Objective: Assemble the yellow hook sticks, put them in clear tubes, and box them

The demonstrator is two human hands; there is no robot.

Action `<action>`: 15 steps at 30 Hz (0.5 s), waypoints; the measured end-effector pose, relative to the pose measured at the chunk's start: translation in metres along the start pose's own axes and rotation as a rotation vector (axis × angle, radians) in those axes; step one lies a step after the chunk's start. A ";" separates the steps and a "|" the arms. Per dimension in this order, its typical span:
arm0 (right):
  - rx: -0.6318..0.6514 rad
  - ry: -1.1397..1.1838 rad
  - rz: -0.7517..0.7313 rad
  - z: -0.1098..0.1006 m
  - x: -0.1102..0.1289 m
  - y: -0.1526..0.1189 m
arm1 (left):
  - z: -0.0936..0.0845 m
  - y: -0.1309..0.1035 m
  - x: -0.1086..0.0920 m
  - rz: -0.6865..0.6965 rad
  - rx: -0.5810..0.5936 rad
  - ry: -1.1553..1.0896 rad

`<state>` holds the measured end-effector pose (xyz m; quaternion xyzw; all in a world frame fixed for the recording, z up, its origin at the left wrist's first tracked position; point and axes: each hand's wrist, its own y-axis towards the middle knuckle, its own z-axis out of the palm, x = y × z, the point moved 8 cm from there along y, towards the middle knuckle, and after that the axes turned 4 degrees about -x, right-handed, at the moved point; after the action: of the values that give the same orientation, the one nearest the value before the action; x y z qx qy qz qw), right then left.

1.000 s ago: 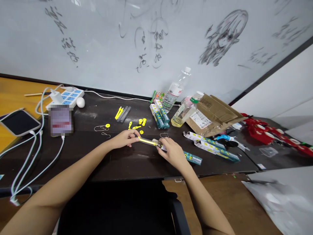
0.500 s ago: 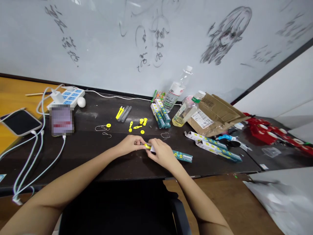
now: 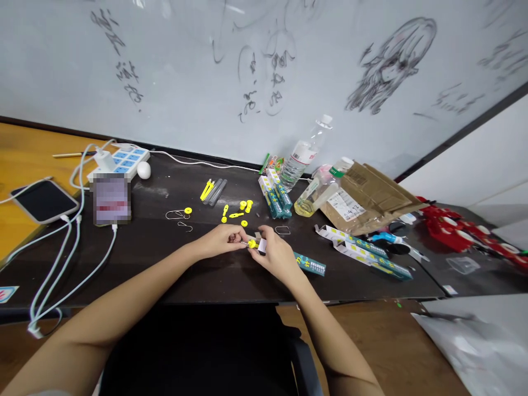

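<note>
Over the tabletop (image 3: 214,283), clasping a teal box (image 3: 311,265) in right hand (image 3: 278,256); in left hand (image 3: 223,242), pinching metal wire (image 3: 245,243) beside a yellow cap (image 3: 252,243).

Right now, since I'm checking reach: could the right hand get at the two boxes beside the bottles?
Probably yes: only a thin wire loop lies between the right hand and those boxes, though that hand holds another box.

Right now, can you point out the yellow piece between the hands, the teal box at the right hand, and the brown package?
Yellow piece (image 3: 251,243), head view: its visible middle.
Teal box (image 3: 311,265), head view: printed side past the right hand (image 3: 279,255).
Brown package (image 3: 374,191), head view: plain face right of its label (image 3: 347,204).
</note>
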<state>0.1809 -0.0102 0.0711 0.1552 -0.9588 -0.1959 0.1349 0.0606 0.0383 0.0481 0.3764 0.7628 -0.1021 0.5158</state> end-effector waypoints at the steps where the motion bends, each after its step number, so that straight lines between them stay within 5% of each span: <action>1: 0.014 0.002 -0.002 0.001 0.000 -0.001 | 0.000 0.000 -0.002 0.023 -0.004 0.038; 8: 0.046 -0.008 -0.051 0.004 0.010 -0.003 | 0.007 -0.003 -0.010 0.179 0.032 0.296; 15: 0.032 0.010 -0.037 0.000 0.006 -0.001 | -0.005 -0.001 -0.005 0.125 -0.008 0.291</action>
<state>0.1757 -0.0130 0.0714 0.1758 -0.9581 -0.1823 0.1337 0.0573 0.0374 0.0543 0.4321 0.8048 -0.0111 0.4068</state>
